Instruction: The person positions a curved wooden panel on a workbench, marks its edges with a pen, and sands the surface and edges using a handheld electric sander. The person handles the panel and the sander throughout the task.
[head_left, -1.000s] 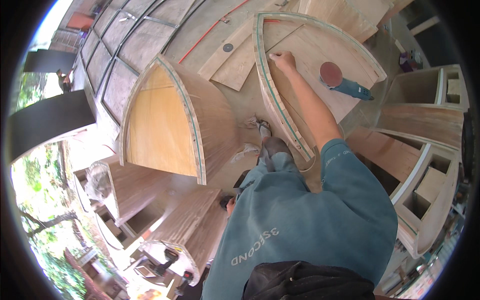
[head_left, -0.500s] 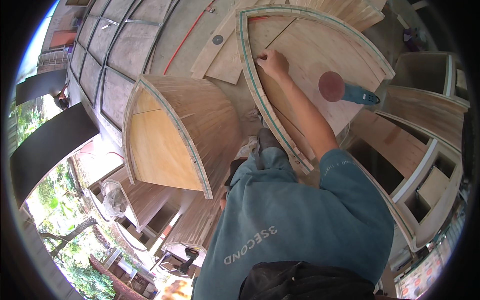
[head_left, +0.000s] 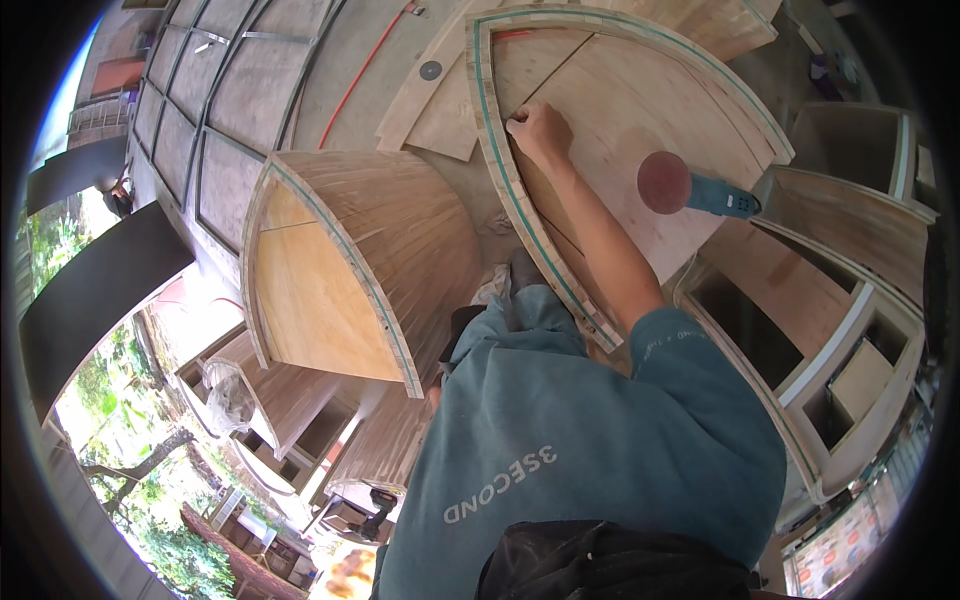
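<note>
My right hand (head_left: 543, 133) is closed, fingers bent together against the inner edge of the curved wooden rim. Whatever it may hold is hidden behind the fingers. That rim (head_left: 497, 150), with a green stripe along it, borders a large pointed-arch wooden cabinet (head_left: 640, 100). Inside on its flat panel lies a blue disc sander (head_left: 722, 196), its round reddish sanding disc (head_left: 663, 183) facing up. Of my left hand (head_left: 435, 392) only a sliver shows beside my body; its fingers are hidden.
A second arched wooden cabinet (head_left: 330, 290) stands at my left. Wooden cabinets with open compartments (head_left: 745, 310) stand at the right. Beyond are loose boards (head_left: 440, 125) with a dark disc (head_left: 430, 71), a red hose (head_left: 365, 85) and a metal frame (head_left: 207, 130) on the floor.
My right hand has shifted slightly down along the rim's inner edge and stays closed. The view has moved a little; the sander lies where it was.
</note>
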